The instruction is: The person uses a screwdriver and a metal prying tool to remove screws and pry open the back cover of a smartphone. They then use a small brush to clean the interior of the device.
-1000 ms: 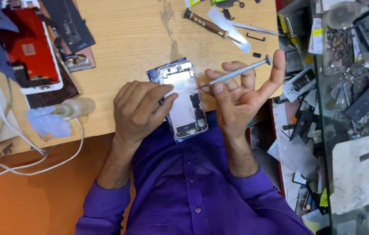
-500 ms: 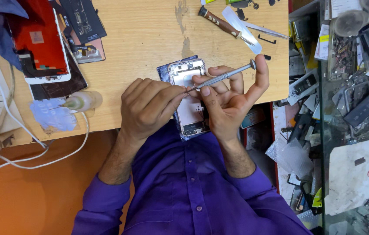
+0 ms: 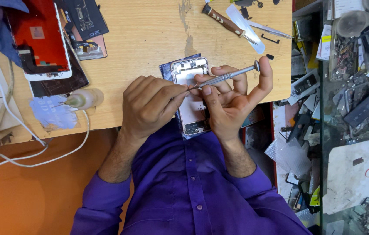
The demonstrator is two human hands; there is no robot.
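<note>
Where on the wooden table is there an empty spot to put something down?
Bare wood lies on the table between the red phone screen and the brown-handled screwdriver, above the opened phone. The left edge and the shelves on the right are crowded.

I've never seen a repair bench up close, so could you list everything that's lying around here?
opened phone: one, white and silver, at the table's near edge under both hands
metal screwdriver: one, grey, held over the phone
brown-handled screwdriver: one, far side of the table
tweezers: one, silver, beside it
red screen panel: one, far left
dark circuit parts: a few, next to the panel
small bottle: one, pale yellowish, left on the table
white cables: several, left edge
wooden table: one, tan
glass case of spare parts: one, right side
left hand: resting on the phone
right hand: fingers gripping the metal screwdriver
</note>
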